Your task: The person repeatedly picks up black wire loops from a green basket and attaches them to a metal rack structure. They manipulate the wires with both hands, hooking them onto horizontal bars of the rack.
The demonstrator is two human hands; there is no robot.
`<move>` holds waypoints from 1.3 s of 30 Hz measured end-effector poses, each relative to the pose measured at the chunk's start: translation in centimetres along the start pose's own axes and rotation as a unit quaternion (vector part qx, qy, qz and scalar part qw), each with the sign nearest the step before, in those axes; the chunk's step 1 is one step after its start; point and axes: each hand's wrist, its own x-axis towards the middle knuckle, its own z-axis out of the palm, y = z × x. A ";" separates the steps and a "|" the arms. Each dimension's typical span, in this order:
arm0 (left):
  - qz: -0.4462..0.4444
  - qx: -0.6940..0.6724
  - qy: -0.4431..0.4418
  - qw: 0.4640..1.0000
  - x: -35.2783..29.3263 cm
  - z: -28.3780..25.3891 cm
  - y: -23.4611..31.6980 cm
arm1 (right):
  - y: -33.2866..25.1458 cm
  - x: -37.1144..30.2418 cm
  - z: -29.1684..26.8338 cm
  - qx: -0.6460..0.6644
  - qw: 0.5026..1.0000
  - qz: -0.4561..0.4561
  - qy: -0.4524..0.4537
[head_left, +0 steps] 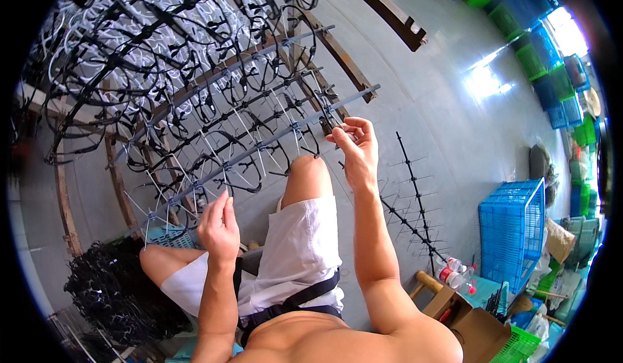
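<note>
Now, right hand (359,152): fingers curled, thumb and forefinger close together at a small dark piece (326,127) near the rod's far end; whether they grip it, I cannot tell.
Left hand (219,228): thumb and fingertips drawn together just below the rod; whether anything is between them, I cannot tell.
Grey rod (269,144): slanting across the rack in front of the knees, black curved pieces (246,184) hanging along it.
Blue crate (500,240): on the floor at the right, slatted walls.
Cardboard box (480,330): flaps open, lower right, something red inside.
Clear bottles (449,276): grouped beside the box, red on caps and labels; contents unclear.
Blue basket (170,235): under the rack's near end, partly hidden.
Green basket (519,347): beyond the box, at the lower edge.
Stacked crates (545,55): blue and green, upper right; contents too small to tell.
</note>
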 end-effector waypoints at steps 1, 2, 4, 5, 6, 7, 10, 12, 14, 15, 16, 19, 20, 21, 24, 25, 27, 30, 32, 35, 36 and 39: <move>0.000 -0.013 -0.005 1.000 -0.1 0.1 0.1 | -0.2 0.0 0.1 -0.027 1.000 0.007 0.001; 0.001 -0.013 -0.005 1.000 -0.2 0.2 0.2 | -0.6 0.2 0.3 -0.018 1.000 0.007 0.009; 0.002 -0.016 -0.002 1.000 -0.3 0.3 0.2 | -0.8 0.4 0.6 -0.042 0.999 0.000 0.008; 0.002 -0.035 0.010 0.999 -0.1 0.5 0.2 | -0.4 0.6 0.4 -0.064 0.998 -0.011 -0.004; -0.009 -0.044 0.008 0.999 0.0 0.2 0.3 | 0.0 0.7 0.9 -0.079 0.996 -0.034 -0.001; -0.021 -0.053 0.009 0.998 0.1 -0.2 0.3 | -0.1 0.7 1.0 -0.155 0.987 -0.046 0.007; -0.057 -0.088 -0.023 0.994 -0.8 -1.2 -0.4 | -0.4 -0.2 1.2 -0.458 0.875 -0.154 0.029; -0.056 -0.085 -0.052 0.993 -1.3 -3.2 -0.3 | -0.6 -1.7 1.6 -0.625 0.733 -0.253 0.091; -0.057 -0.118 -0.031 0.991 -3.1 -6.7 -1.5 | -1.4 -5.5 4.7 -0.528 0.789 -0.297 0.099; -0.047 -0.145 0.012 0.988 -4.0 -8.4 -2.7 | -1.3 -7.7 7.0 -0.471 0.831 -0.279 0.098; -0.072 -0.150 0.061 0.984 -4.9 -11.1 -4.4 | -0.9 -10.3 9.1 -0.411 0.879 -0.241 0.026; -0.177 0.033 0.261 0.948 -8.8 -17.7 -14.0 | 1.9 -17.6 13.8 -0.359 0.877 -0.185 -0.259; -0.214 0.217 0.243 0.921 -11.3 -19.3 -18.4 | 3.0 -19.9 15.3 -0.330 0.869 -0.122 -0.347; -0.283 0.300 0.186 0.892 -13.9 -20.2 -22.0 | 4.2 -22.3 17.2 -0.236 0.887 0.036 -0.394; -0.325 0.409 -0.065 0.850 -20.2 -20.2 -31.0 | 7.5 -26.6 21.3 -0.262 0.792 0.129 -0.536; -0.280 0.467 -0.103 0.832 -21.2 -19.8 -33.0 | 8.7 -27.3 22.8 -0.260 0.756 0.145 -0.583; -0.274 0.493 -0.130 0.815 -21.0 -19.2 -35.0 | 10.5 -28.4 25.1 -0.254 0.731 0.160 -0.613; -0.254 0.545 -0.102 0.793 -19.7 -19.1 -36.6 | 11.1 -29.5 28.6 -0.282 0.704 0.127 -0.640; -0.283 0.526 -0.135 0.790 -17.8 -19.8 -37.0 | 12.9 -29.9 29.9 -0.289 0.698 0.087 -0.649; -0.261 0.515 -0.091 0.811 -17.4 -21.2 -37.2 | 16.8 -30.8 31.8 -0.263 0.702 0.061 -0.659; -0.264 0.481 -0.081 0.832 -16.8 -21.8 -36.0 | 17.5 -30.6 32.6 -0.278 0.689 0.103 -0.661; -0.246 0.363 -0.020 0.898 -14.9 -24.4 -30.3 | 22.1 -30.8 34.6 -0.275 0.747 0.028 -0.605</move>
